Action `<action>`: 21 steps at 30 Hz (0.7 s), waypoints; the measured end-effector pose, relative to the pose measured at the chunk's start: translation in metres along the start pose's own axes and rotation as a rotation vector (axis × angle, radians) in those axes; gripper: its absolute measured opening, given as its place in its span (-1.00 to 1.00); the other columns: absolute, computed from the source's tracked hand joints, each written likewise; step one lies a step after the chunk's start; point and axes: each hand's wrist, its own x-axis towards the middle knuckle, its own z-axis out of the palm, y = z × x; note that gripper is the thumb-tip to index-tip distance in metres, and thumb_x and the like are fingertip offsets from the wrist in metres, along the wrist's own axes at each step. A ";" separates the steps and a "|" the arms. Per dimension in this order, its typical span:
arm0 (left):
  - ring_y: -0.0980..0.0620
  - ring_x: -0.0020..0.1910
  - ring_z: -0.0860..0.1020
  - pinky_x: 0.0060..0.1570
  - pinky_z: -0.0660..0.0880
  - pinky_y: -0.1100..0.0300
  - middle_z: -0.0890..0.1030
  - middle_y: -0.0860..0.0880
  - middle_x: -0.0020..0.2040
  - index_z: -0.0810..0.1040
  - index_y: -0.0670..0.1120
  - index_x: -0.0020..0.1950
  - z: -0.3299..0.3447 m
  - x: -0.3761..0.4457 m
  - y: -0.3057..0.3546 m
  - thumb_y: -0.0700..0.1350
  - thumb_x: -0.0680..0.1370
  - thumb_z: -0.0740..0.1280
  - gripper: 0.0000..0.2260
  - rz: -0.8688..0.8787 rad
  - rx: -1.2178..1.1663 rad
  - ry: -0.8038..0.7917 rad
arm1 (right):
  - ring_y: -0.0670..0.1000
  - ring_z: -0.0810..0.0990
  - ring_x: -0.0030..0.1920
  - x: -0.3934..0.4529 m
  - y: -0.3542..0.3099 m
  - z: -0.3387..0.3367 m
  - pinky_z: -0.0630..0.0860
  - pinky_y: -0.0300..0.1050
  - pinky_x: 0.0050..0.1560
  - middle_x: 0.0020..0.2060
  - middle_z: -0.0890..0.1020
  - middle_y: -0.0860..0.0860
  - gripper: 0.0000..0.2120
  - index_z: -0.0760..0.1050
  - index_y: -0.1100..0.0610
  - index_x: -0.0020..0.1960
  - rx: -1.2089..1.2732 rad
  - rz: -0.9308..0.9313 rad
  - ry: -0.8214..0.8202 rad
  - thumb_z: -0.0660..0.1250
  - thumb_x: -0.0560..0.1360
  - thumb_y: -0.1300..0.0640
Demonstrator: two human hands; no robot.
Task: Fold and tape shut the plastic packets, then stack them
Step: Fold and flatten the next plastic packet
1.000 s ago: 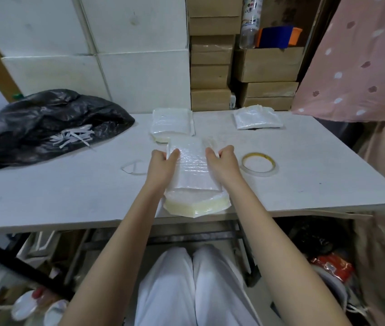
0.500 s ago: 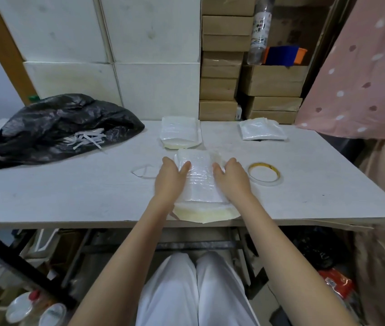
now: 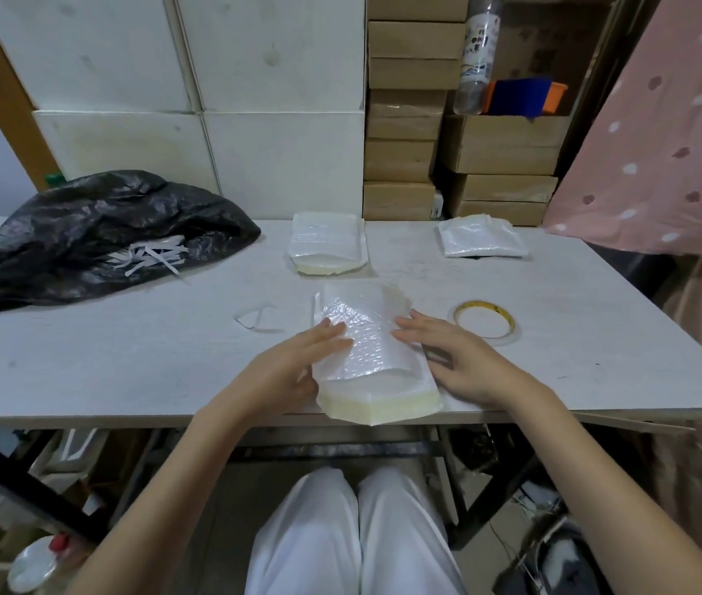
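Both hands have slid back since a sec ago: left hand w/ fingers near straight presses the left side of the clear bubbly plastic packet of pale yellow sheets, at 6 o'clock on the white wooden table; right hand lies flat at its right edge, gripping nothing. Flap looks folded, not taped, so tape prob next: thin yellow-rimmed tape roll waits at 3 o'clock. Folded packets at 12 & 1 o'clock. Bottle label print unreadable
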 end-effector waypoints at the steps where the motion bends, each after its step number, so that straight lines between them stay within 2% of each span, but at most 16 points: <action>1: 0.31 0.46 0.04 0.33 0.13 0.40 0.15 0.26 0.44 0.32 0.11 0.42 0.000 0.000 -0.003 -0.44 0.39 0.17 -0.32 -0.010 -0.029 -0.005 | -0.26 0.11 0.46 0.000 -0.001 0.003 0.22 -0.25 0.43 0.39 0.29 -0.28 -0.44 0.33 -0.22 0.35 0.015 0.003 0.007 0.26 0.52 0.32; 3: 0.30 0.47 0.07 0.36 0.13 0.37 0.20 0.22 0.45 0.35 0.12 0.38 0.001 0.000 -0.010 -0.43 0.40 0.18 -0.34 -0.003 -0.106 0.004 | -0.31 0.09 0.45 -0.002 -0.002 0.007 0.23 -0.25 0.42 0.39 0.25 -0.32 -0.40 0.32 -0.18 0.37 -0.007 -0.005 0.037 0.22 0.50 0.37; 6: 0.29 0.46 0.14 0.41 0.16 0.27 0.27 0.20 0.44 0.39 0.20 0.33 0.006 -0.001 -0.019 -0.29 0.45 0.33 -0.45 -0.007 -0.195 0.023 | -0.26 0.11 0.47 -0.005 -0.003 0.014 0.23 -0.25 0.40 0.42 0.25 -0.27 -0.29 0.33 -0.10 0.39 -0.107 -0.092 0.116 0.14 0.37 0.46; 8: 0.26 0.44 0.21 0.40 0.20 0.26 0.33 0.21 0.41 0.46 0.27 0.27 0.008 0.000 -0.022 -0.24 0.43 0.38 -0.47 -0.022 -0.262 0.042 | -0.15 0.23 0.45 -0.003 -0.002 0.019 0.29 -0.22 0.36 0.38 0.38 -0.15 -0.39 0.45 0.01 0.32 -0.173 -0.203 0.206 0.22 0.36 0.46; 10: 0.23 0.36 0.35 0.33 0.30 0.27 0.42 0.25 0.32 0.52 0.18 0.19 0.008 0.001 -0.019 -0.11 0.43 0.37 -0.64 0.007 -0.274 0.123 | -0.09 0.42 0.34 0.001 0.000 0.024 0.39 -0.17 0.28 0.22 0.55 -0.08 -0.61 0.58 0.11 0.17 -0.125 -0.259 0.276 0.38 0.38 0.35; 12: 0.20 0.22 0.47 0.20 0.41 0.23 0.53 0.32 0.17 0.61 0.02 0.06 0.006 0.002 -0.014 0.00 0.46 0.32 -0.79 -0.019 -0.291 0.224 | -0.14 0.58 0.13 0.001 -0.008 0.026 0.49 -0.19 0.13 0.01 0.65 -0.09 -0.80 0.64 0.13 0.03 0.086 -0.169 0.327 0.45 0.40 0.23; 14: 0.15 0.07 0.53 0.08 0.43 0.22 0.61 0.17 -0.01 0.61 -0.08 -0.10 0.005 0.006 -0.005 -0.02 0.51 0.34 -0.86 -0.153 -0.337 0.293 | -0.24 0.63 -0.08 0.001 -0.021 0.024 0.52 -0.33 -0.04 -0.15 0.67 -0.16 -0.90 0.66 0.08 -0.10 0.375 0.044 0.356 0.46 0.40 0.21; 16: 0.18 -0.21 0.51 -0.12 0.41 0.20 0.55 0.01 -0.26 0.46 -0.12 -0.33 0.004 0.014 0.005 -0.04 0.53 0.32 -0.73 -0.259 -0.366 0.359 | -0.32 0.61 -0.21 0.008 -0.027 0.023 0.49 -0.45 -0.13 -0.23 0.66 -0.19 -0.93 0.64 0.04 -0.16 0.525 0.197 0.429 0.45 0.41 0.20; 18: 0.19 -0.45 0.34 -0.34 0.28 0.25 0.35 0.04 -0.44 0.25 -0.12 -0.39 0.002 0.026 0.013 -0.01 0.55 0.28 -0.61 -0.327 -0.394 0.422 | -0.28 0.59 -0.25 0.018 -0.029 0.024 0.48 -0.41 -0.14 -0.28 0.64 -0.16 -0.96 0.62 0.05 -0.19 0.497 0.239 0.516 0.43 0.43 0.16; 19: 0.17 -0.48 0.28 -0.38 0.22 0.24 0.28 0.06 -0.46 0.19 -0.09 -0.39 0.000 0.032 0.016 0.00 0.57 0.27 -0.59 -0.359 -0.395 0.450 | -0.19 0.56 -0.27 0.023 -0.030 0.024 0.46 -0.33 -0.16 -0.32 0.60 -0.11 -0.90 0.59 0.13 -0.22 0.472 0.243 0.544 0.42 0.45 0.12; 21: 0.15 -0.46 0.27 -0.38 0.20 0.19 0.26 0.08 -0.47 0.17 -0.01 -0.41 0.000 0.042 0.020 0.03 0.58 0.23 -0.59 -0.427 -0.382 0.490 | -0.05 0.40 -0.33 0.032 -0.031 0.027 0.34 -0.17 -0.26 -0.40 0.44 0.04 -0.64 0.45 0.34 -0.27 0.441 0.252 0.582 0.39 0.47 0.05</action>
